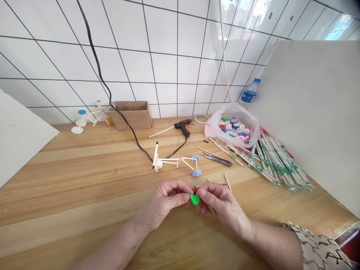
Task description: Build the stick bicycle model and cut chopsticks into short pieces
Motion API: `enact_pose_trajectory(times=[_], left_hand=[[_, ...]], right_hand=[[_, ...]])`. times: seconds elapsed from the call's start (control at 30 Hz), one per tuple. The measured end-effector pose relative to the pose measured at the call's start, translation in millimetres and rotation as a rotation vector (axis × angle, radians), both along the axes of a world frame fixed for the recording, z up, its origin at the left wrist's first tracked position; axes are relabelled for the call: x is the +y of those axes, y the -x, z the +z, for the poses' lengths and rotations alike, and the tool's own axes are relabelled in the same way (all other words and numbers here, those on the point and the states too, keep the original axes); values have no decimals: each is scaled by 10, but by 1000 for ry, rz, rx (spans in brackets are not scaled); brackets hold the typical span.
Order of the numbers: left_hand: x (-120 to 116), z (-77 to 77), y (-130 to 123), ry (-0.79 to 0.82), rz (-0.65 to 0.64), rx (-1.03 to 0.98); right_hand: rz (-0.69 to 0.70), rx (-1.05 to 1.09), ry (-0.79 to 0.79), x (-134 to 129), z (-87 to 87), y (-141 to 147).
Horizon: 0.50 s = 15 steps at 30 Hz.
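Note:
Near the front middle of the table, my left hand (171,200) and my right hand (221,204) meet with fingertips pinched around a green clay-like piece (194,199). It is small, bright and rounded; its exact kind I cannot tell. Some red material (195,189) shows just behind the fingers, partly hidden. Just beyond my hands lies a small stick-built vehicle frame (177,161) with blue bottle-cap wheels (196,173) at its right end and a crossbar with black ends at its left.
A black glue gun (182,126) lies behind the frame, its cord running left. Grey thread snips (218,159) lie right, near packaged chopsticks (277,159). A plastic bag of bottle caps (209,131), water bottle (249,93), tape roll (201,119), cardboard box (131,116) and another stick model (94,115) line the wall.

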State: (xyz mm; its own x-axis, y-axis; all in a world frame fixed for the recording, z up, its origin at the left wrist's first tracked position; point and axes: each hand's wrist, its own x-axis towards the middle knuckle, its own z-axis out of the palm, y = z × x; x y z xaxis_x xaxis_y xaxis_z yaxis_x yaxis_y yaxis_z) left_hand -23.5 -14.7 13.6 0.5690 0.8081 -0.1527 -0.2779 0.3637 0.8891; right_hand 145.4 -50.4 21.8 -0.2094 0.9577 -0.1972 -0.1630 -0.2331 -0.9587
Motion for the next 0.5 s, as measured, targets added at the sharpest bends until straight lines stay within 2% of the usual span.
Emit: enact_pose_trajectory(times=[0.23, 0.4, 0.5], left_hand=[[-7, -27, -15, 15, 58, 0], [-26, -31, -29, 28, 64, 13], [-23, -34, -23, 26, 49, 3]], right_hand=[[27, 59, -127, -31, -13, 7], [-7, -218, -231, -60, -32, 34], [-19, -291, -267, -57, -18, 37]])
